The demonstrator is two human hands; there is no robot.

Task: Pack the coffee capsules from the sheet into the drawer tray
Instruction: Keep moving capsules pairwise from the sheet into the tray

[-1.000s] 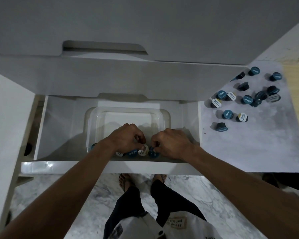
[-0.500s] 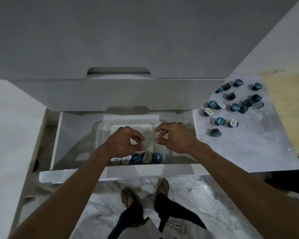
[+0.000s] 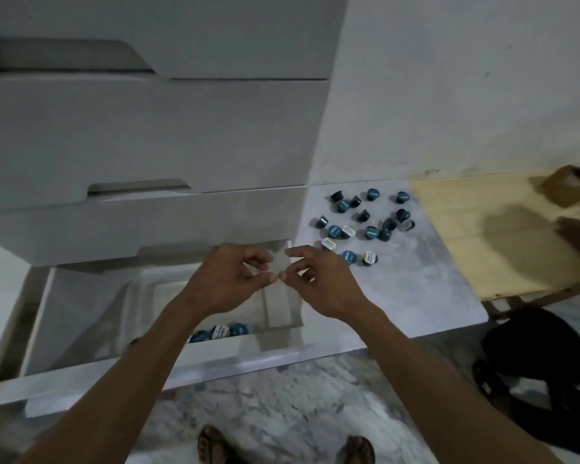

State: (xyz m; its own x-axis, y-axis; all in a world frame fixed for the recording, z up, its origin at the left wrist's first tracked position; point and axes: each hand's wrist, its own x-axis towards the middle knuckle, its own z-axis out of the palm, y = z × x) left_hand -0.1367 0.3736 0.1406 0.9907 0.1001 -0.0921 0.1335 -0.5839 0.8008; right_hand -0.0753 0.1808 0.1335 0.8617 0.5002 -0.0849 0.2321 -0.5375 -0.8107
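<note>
The left hand (image 3: 226, 279) and the right hand (image 3: 318, 283) hang side by side above the open drawer (image 3: 81, 373), fingers loosely curled and empty, the left thumb tip just meeting a right fingertip. Neither hand touches a capsule. Below them sits the clear tray (image 3: 282, 316) inside the drawer, and three capsules in the tray (image 3: 220, 331) show at its near edge, partly hidden by the left forearm. To the right, on the pale sheet (image 3: 416, 289) beside the drawer, the loose capsules (image 3: 365, 222) lie scattered, some with lids up and some tipped over. Farther right lies a wooden board (image 3: 482, 229).
</note>
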